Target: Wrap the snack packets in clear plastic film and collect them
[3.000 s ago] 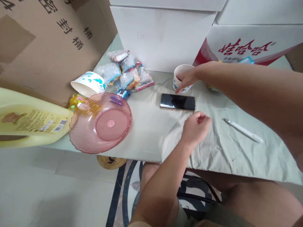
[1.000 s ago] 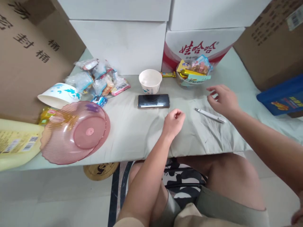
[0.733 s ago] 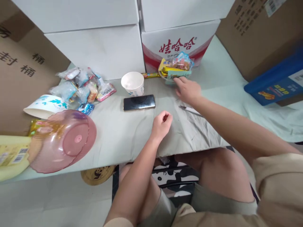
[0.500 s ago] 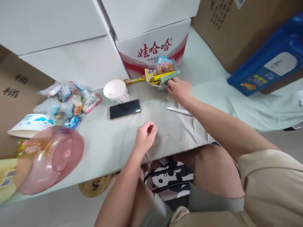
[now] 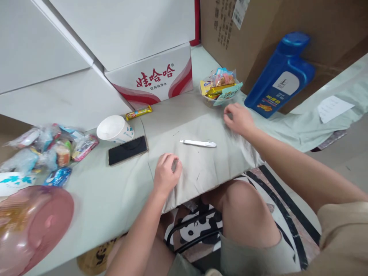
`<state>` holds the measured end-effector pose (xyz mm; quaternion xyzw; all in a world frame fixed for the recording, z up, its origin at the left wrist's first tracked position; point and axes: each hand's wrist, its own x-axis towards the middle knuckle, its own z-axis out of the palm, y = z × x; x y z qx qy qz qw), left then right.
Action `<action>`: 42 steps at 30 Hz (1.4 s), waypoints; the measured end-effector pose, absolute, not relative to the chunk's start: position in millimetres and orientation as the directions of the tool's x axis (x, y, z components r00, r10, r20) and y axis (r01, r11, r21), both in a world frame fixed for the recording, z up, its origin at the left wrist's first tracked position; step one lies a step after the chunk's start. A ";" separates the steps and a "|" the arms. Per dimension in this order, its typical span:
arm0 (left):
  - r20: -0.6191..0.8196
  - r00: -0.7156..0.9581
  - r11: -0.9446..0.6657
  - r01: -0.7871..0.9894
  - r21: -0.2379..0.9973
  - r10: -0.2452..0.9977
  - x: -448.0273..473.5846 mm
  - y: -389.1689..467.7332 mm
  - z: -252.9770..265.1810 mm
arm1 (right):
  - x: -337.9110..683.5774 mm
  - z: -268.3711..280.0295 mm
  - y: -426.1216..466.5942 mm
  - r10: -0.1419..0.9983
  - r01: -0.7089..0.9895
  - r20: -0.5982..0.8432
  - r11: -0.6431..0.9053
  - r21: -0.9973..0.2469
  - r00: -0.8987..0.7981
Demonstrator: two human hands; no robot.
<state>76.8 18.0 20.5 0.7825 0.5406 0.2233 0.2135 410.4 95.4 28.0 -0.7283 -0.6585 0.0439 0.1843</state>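
My left hand (image 5: pixel 168 172) rests near the table's front edge, its fingers curled in and nothing visible in them. My right hand (image 5: pixel 238 118) hovers just in front of a clear bowl (image 5: pixel 209 101) filled with wrapped snacks (image 5: pixel 221 87); its thumb stands apart from loosely bent fingers, and it holds nothing. Between the hands, a white utility-knife-like tool (image 5: pixel 199 143) lies on the cloth. A black phone (image 5: pixel 128 150) and a white paper cup (image 5: pixel 115 128) are left of it. Behind the cup lies a yellow-wrapped snack stick (image 5: pixel 139 112).
Left, several packaged snacks (image 5: pixel 57 147) lie heaped beside a pink translucent bowl (image 5: pixel 47 226). White cartons (image 5: pixel 161 82) are stacked at the back. A blue bottle (image 5: pixel 280 82) leans by a brown box (image 5: pixel 258 34) on the right, with a paper slip (image 5: pixel 335 108) nearby.
The snack bowl has moved right, from in front of the white carton to beside the blue bottle. My right hand has come off it. The view has swung right.
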 end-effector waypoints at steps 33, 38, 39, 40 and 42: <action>0.152 0.421 -0.397 0.591 0.702 0.894 114.1 47.6 61.2 | 393.9 18.9 106.0 0.959 0.998 -0.278 0.043 -0.041 -0.053; 0.186 0.231 -0.287 0.557 0.780 0.955 46.6 -5.6 56.8 | 358.8 65.7 91.0 0.845 0.978 -0.532 0.151 0.145 -0.052; 0.188 0.200 -0.268 0.542 0.796 0.962 34.9 -12.1 55.5 | 342.9 77.0 91.8 0.830 0.972 -0.553 0.188 0.143 -0.079; 0.183 0.179 -0.251 0.526 0.812 0.967 24.3 -17.1 54.1 | 323.3 87.8 92.4 0.826 0.966 -0.550 0.227 0.123 -0.124; 0.147 0.168 -0.212 0.496 0.842 0.975 6.2 -23.4 51.5 | 274.1 106.2 91.5 0.827 0.949 -0.511 0.309 0.065 -0.235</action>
